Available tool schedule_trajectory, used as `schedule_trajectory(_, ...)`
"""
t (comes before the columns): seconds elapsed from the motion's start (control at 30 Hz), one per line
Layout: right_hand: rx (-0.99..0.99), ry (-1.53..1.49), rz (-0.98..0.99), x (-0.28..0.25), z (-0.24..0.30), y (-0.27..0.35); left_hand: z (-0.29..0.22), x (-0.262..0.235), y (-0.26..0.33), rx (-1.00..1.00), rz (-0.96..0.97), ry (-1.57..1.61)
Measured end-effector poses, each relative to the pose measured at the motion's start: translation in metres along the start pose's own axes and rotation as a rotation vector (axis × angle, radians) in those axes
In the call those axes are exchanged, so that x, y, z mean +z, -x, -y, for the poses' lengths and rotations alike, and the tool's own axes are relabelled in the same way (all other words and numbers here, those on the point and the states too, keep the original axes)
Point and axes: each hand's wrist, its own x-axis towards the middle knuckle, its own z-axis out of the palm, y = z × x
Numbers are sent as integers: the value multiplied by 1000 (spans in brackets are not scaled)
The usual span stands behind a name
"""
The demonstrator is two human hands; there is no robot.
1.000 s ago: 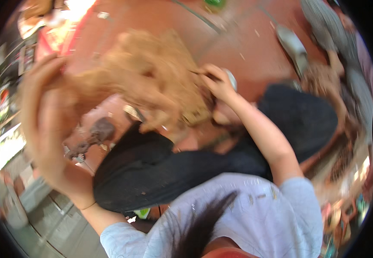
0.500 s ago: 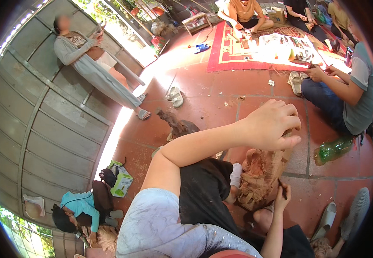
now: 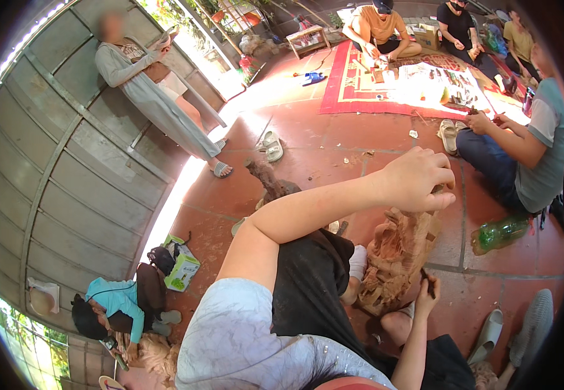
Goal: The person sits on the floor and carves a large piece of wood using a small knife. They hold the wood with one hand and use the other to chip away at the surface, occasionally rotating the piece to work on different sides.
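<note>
A reddish-brown carved wood piece [image 3: 386, 263] stands tilted on the floor beside my bent legs, its surface cut into rough folds. My left hand [image 3: 418, 180] is over its far upper end, arm stretched across my body. Those fingers are curled round something brownish, mostly hidden behind them. Close to the wood's lower right side, my right hand [image 3: 427, 294] is closed around a dark, narrow tool [image 3: 429, 278]. The tool's working end is too small to make out.
Behind my left forearm lies a dark gnarled wood piece [image 3: 272, 181]. A green plastic bottle [image 3: 499, 234] and slippers [image 3: 488, 337] are at the right. One person [image 3: 522, 143] sits far right; another crouches lower left by a green-white box [image 3: 182, 270]. A red mat [image 3: 353, 81] spreads far off.
The whole view has shifted slightly. My left hand is a little higher above the carved wood. My right hand keeps the dark tool at the wood's side.
</note>
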Motion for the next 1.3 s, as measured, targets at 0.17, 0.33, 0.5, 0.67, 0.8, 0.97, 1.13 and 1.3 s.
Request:
schedule_trajectory(0.17, 74, -71, 0, 9, -10, -8, -2, 0, -3, 10, 12, 20)
schedule_trajectory(0.33, 39, -64, 13, 25, 12, 17, -2, -1, -3, 20, 9, 18)
schedule_trajectory(0.5, -81, 143, 70, 20, 34, 31, -9, -5, -9, -7, 48, 19)
schedule_trajectory(0.67, 68, 4, 34, 8, 45, 14, 0, -5, -4, 24, 48, 32)
schedule_trajectory(0.8, -5, 6, -44, 3, 1, 0, -5, -2, -4, 35, 22, 27)
schedule_trajectory(0.97, 8, 33, 13, 23, 25, 4, 2, 2, -3, 66, -3, 18)
schedule_trajectory(1.13, -62, 132, 97, 20, 40, 24, 6, -2, -1, 51, -11, -11)
schedule_trajectory(1.3, 55, -29, 54, 2, 4, 3, -2, -1, 0, 6, 9, 12)
